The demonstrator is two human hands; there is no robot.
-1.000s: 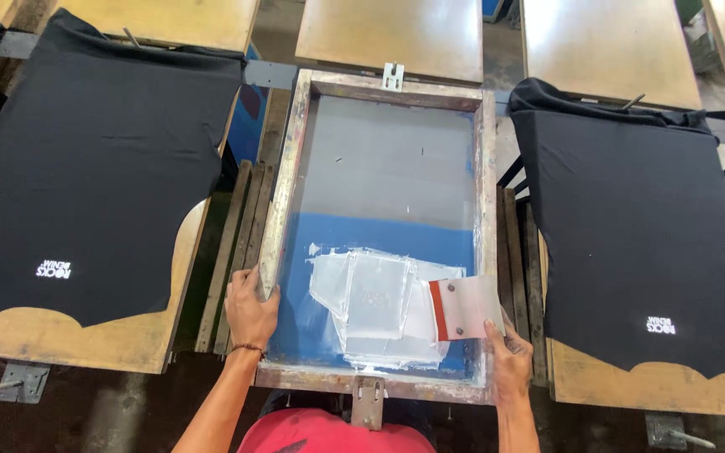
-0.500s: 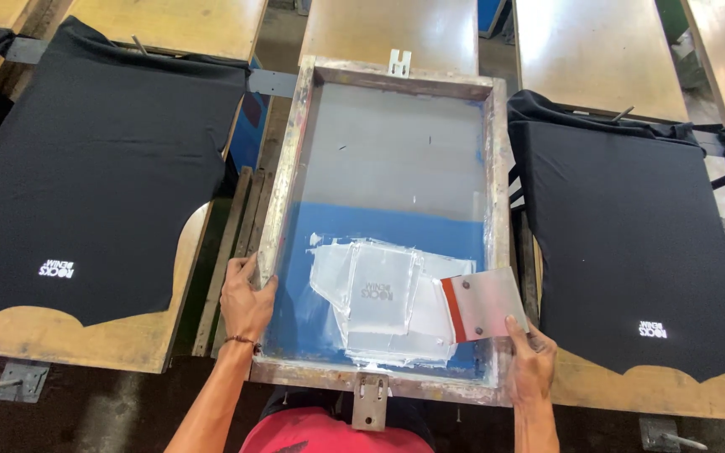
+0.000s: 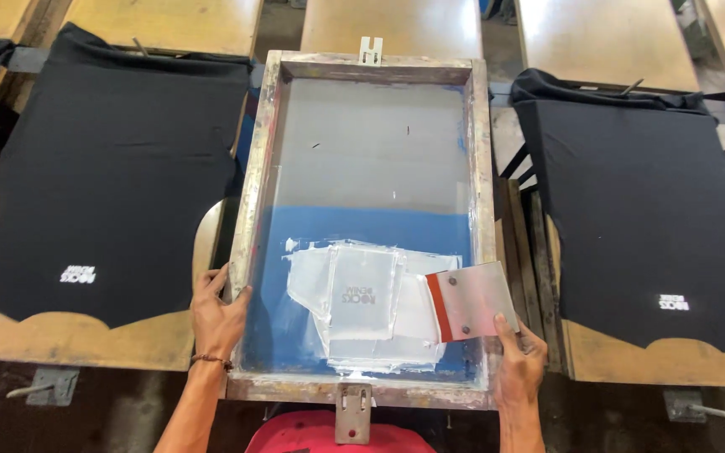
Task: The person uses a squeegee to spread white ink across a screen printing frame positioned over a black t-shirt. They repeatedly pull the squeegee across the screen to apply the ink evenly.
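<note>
While left hand [image 3: 218, 315] grips the screen frame [image 3: 255, 201], right hand [image 3: 520, 361] pinches squeegee [image 3: 472, 300] just above it.

A black shirt [image 3: 111, 176] lies flat on a wooden board [image 3: 69, 331] at the left, a small white print near its hem. Another black shirt [image 3: 644, 201], printed alike, covers the right-hand board [image 3: 656, 361]. Bare boards [image 3: 404, 25] (three of them) sit beyond.

Black shirts [image 3: 111, 176] with small white prints, blue-and-grey screen [image 3: 371, 210], squeegee [image 3: 472, 299] seemingly red-edged.
</note>
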